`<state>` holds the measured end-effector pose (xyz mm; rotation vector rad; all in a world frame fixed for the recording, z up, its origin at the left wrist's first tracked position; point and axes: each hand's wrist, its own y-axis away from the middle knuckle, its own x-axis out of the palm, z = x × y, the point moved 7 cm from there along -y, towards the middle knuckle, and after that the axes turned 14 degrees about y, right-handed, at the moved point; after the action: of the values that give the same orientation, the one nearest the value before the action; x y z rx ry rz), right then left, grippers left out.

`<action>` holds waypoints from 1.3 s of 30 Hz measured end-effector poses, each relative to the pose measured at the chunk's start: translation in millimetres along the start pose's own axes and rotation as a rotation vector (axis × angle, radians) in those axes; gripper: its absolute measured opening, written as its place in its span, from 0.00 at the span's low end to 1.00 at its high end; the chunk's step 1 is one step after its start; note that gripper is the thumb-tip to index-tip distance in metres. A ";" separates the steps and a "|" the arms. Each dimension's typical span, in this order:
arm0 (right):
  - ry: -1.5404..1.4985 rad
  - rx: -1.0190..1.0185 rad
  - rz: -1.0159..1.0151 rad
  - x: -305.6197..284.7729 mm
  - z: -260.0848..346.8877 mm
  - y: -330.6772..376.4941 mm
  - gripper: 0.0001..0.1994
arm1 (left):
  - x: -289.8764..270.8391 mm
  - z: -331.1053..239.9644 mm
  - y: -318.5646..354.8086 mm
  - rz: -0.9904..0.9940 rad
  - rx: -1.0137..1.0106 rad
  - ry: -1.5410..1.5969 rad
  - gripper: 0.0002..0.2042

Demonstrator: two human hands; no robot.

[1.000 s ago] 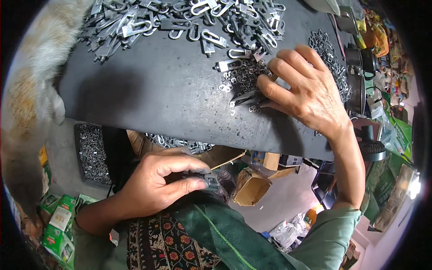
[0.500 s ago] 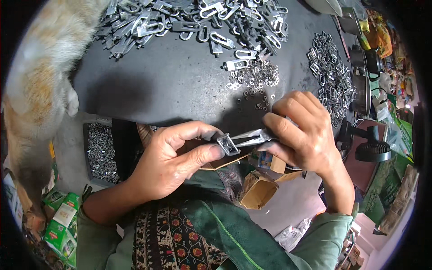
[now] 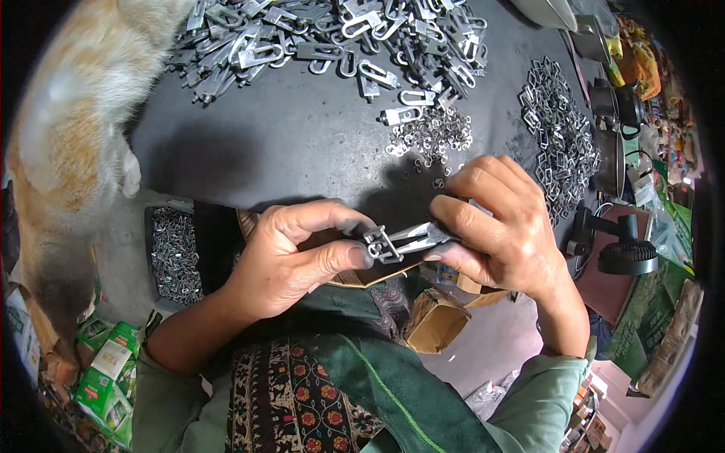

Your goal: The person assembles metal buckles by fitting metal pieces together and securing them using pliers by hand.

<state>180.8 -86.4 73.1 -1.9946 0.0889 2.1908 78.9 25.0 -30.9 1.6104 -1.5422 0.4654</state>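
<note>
Between its thumb and index finger, my left hand (image 3: 291, 253) pinches a small metal bracket (image 3: 384, 248) with a rectangular open frame. What looks like a small metal ring shows inside the frame. My right hand (image 3: 502, 230) is wrapped round a pair of pliers (image 3: 418, 237), whose handles are mostly hidden by the fingers. The jaws point left and their tips meet the bracket's right side; I cannot tell whether they grip it. Beyond the hands, small open metal rings (image 3: 432, 136) lie scattered on the dark table (image 3: 310, 151).
Metal hardware with long loops (image 3: 302, 49) is heaped at the far side. Small rectangular metal links (image 3: 555, 136) are piled at right, near a black fan (image 3: 627, 255). An orange-and-white cat (image 3: 75, 143) lies at left. Below are a tray (image 3: 168, 305) of small parts and a cardboard box (image 3: 438, 321).
The bracket has turned slightly in my left hand, and the plier jaws look a little wider apart. A ring shows more clearly inside the frame. Both hands stay in nearly the same place.
</note>
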 end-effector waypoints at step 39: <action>0.450 0.183 0.035 23.3 8.5 -26.0 0.14 | -18.6 -53.5 28.8 -0.298 0.351 -0.768 0.09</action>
<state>174.9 -57.3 52.8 -2.3450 0.3699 1.6414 63.3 80.8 -4.9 2.4333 -1.7656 -0.0817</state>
